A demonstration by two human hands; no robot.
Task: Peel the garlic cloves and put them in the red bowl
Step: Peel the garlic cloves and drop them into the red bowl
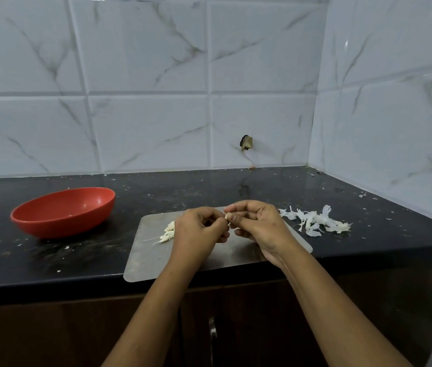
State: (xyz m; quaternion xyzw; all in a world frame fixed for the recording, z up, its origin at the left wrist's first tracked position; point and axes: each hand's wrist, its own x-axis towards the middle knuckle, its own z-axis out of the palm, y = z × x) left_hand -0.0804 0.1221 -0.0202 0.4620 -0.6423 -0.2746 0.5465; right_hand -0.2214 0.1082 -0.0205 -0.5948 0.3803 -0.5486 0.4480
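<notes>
Pale and small, the garlic clove (227,216) is being pinched by fingertips of the left hand (199,231) and right hand (259,223) above the steel board (154,260); squeezing too hard (it looks slick) could be sending it skidding, well apart from the red bowl (50,227).

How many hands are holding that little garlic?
2. The left hand and the right hand meet above the steel board, both pinching the garlic clove. None seem hidden.
</notes>
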